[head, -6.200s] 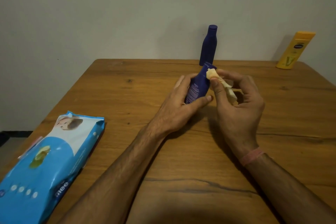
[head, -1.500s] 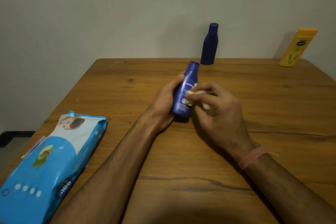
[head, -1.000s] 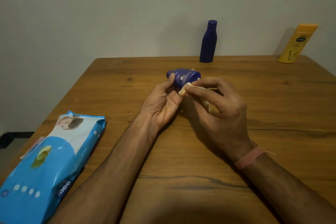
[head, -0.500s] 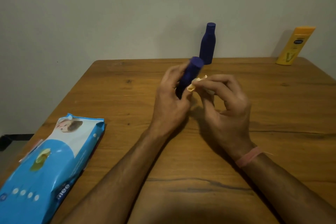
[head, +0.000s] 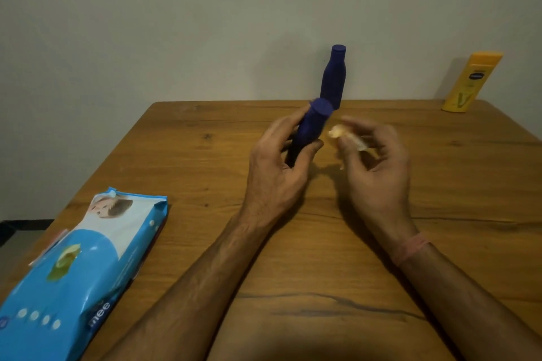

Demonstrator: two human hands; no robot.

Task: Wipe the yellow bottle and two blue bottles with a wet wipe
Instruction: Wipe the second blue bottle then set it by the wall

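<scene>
Gripping blue bottle (head: 311, 129): left hand (head: 275, 167). Right hand (head: 378, 167) pinching wet wipe (head: 337, 132), just beside bottle.

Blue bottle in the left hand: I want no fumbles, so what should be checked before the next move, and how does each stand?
1. Left hand grips the held blue bottle: ok.
2. Right hand pinches the wet wipe: ok.
3. Wipe touching the held bottle: not ok, a gap shows.
4. Second blue bottle upright at the table's far edge: ok.
5. Yellow bottle standing, far right: ok.
6. Wipe still wet: cannot tell.
</scene>
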